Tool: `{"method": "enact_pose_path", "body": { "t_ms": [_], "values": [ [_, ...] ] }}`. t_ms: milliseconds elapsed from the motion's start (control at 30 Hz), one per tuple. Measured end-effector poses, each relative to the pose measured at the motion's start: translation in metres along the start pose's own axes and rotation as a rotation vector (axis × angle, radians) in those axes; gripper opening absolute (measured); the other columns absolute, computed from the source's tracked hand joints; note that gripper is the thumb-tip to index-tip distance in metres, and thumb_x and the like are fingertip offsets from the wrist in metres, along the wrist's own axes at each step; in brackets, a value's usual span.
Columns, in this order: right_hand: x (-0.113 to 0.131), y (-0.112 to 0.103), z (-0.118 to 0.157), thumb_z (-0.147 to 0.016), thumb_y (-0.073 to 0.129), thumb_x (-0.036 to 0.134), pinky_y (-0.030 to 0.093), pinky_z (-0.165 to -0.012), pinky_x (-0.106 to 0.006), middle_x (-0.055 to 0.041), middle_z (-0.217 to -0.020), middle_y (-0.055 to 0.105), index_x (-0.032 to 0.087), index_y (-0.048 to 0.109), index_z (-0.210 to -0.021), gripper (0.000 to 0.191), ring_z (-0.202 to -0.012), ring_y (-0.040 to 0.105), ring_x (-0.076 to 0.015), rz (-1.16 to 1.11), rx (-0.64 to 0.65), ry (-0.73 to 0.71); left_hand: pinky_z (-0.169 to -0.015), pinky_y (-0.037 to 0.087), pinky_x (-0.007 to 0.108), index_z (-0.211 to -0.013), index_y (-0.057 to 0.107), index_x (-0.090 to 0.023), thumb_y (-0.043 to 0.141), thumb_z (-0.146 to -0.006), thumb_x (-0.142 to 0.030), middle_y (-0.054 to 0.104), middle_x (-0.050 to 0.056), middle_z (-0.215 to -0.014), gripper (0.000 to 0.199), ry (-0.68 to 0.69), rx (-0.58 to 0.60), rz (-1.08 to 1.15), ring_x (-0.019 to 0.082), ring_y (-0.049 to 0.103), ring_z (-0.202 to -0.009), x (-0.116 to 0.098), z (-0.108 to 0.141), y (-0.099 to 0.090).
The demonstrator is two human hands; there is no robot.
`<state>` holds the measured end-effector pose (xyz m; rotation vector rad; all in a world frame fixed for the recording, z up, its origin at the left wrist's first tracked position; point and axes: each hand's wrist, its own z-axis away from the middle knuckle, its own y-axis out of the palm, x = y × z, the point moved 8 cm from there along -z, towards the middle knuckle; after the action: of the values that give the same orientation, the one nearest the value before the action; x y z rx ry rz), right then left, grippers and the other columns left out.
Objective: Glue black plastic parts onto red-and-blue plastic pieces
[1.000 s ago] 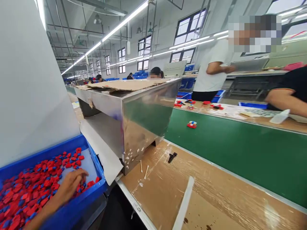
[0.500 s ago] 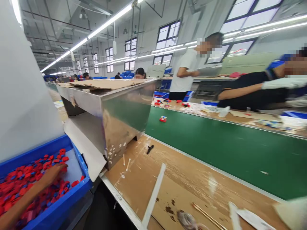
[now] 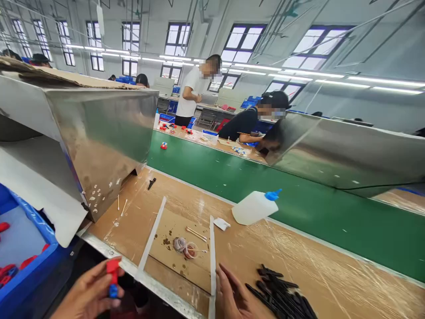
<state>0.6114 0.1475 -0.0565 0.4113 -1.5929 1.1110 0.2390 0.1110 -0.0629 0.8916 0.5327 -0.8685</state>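
Note:
My left hand [image 3: 86,292] pinches a small red and blue plastic piece [image 3: 113,271] near the front edge of the table, its blue end pointing down. Some of the fingers are hidden behind the piece. At the edge of a taped cardboard sheet [image 3: 159,263], my right hand [image 3: 234,294] is open and has nothing visible in it. Just right of that hand lies a pile of black plastic clips [image 3: 282,288]. On the cardboard stand two small clear cups [image 3: 191,251], one with reddish-brown liquid and a cotton swab. More cotton swabs [image 3: 196,234] lie behind them.
A blue bin [image 3: 40,266] with red and blue pieces stands at the left. Behind it is a metal hood [image 3: 106,133]. A white bottle with a blue cap [image 3: 255,208] lies tilted by the green conveyor belt [image 3: 199,159]. Two people are across the belt.
My view has swung right. The left hand has come out of the blue bin and now holds a red and blue piece over the table edge. My right hand has come into view.

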Motion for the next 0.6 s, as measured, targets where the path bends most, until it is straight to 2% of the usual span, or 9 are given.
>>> {"method": "enact_pose_path", "body": {
  "t_ms": [33,100,200,267,400,533,600],
  "values": [
    [0.006,0.007,-0.002,-0.071,0.061,0.071,0.056,-0.079,-0.031,-0.0069,-0.108,0.073,0.021,0.072,-0.106,0.062,-0.101,0.067,-0.0291,-0.016,0.047,-0.006,-0.069,0.060,0.036,-0.107,0.073,-0.017,0.086,-0.066,-0.030,0.075,0.009,-0.099,0.045,-0.068,0.072,0.039,0.024,0.070,-0.075,0.014,-0.002,0.027],
    [0.018,0.017,-0.009,-0.071,0.062,0.070,0.054,-0.073,-0.031,-0.0085,-0.101,0.073,0.017,0.071,-0.111,0.067,-0.087,0.067,-0.0263,-0.033,0.118,-0.046,-0.072,0.059,0.036,-0.107,0.073,-0.014,0.086,-0.067,-0.025,0.073,0.010,-0.099,0.044,-0.168,0.208,0.083,0.024,0.070,-0.076,0.032,-0.005,0.068],
    [0.031,0.027,-0.017,-0.073,0.062,0.068,0.051,-0.071,-0.031,-0.0076,-0.090,0.072,0.015,0.072,-0.109,0.065,-0.073,0.064,-0.0216,-0.019,0.157,-0.144,-0.076,0.058,0.038,-0.113,0.070,-0.013,0.081,-0.073,-0.022,0.073,0.009,-0.090,0.042,-0.212,0.340,0.112,0.024,0.071,-0.077,0.039,-0.010,0.098],
    [0.037,0.032,-0.019,-0.074,0.063,0.067,0.050,-0.068,-0.031,-0.0063,-0.085,0.070,0.016,0.074,-0.106,0.061,-0.068,0.061,-0.0200,0.003,0.174,-0.188,-0.078,0.058,0.038,-0.114,0.069,-0.013,0.079,-0.076,-0.021,0.072,0.008,-0.086,0.040,-0.200,0.362,0.109,0.023,0.071,-0.078,0.039,-0.014,0.105],
    [0.044,0.038,-0.019,-0.074,0.062,0.067,0.047,-0.063,-0.029,-0.0031,-0.075,0.067,0.019,0.075,-0.099,0.055,-0.063,0.057,-0.0187,0.019,0.178,-0.216,-0.075,0.058,0.037,-0.114,0.068,-0.013,0.078,-0.077,-0.024,0.071,0.009,-0.090,0.040,-0.166,0.376,0.070,0.024,0.071,-0.079,0.040,-0.017,0.112],
    [0.051,0.045,-0.017,-0.077,0.062,0.064,0.047,-0.066,-0.028,-0.0028,-0.084,0.070,0.022,0.074,-0.094,0.046,-0.069,0.058,-0.0184,0.014,0.239,-0.261,-0.071,0.059,0.036,-0.115,0.066,-0.013,0.079,-0.076,-0.025,0.071,0.009,-0.092,0.042,-0.154,0.364,0.053,0.025,0.072,-0.077,0.041,-0.017,0.114],
    [0.051,0.044,-0.018,-0.078,0.062,0.063,0.046,-0.066,-0.028,-0.0025,-0.084,0.069,0.023,0.074,-0.094,0.045,-0.068,0.057,-0.0181,0.029,0.225,-0.263,-0.069,0.058,0.036,-0.114,0.066,-0.014,0.080,-0.076,-0.025,0.070,0.008,-0.091,0.042,-0.146,0.352,0.055,0.024,0.071,-0.075,0.041,-0.018,0.112]
  ]
}}
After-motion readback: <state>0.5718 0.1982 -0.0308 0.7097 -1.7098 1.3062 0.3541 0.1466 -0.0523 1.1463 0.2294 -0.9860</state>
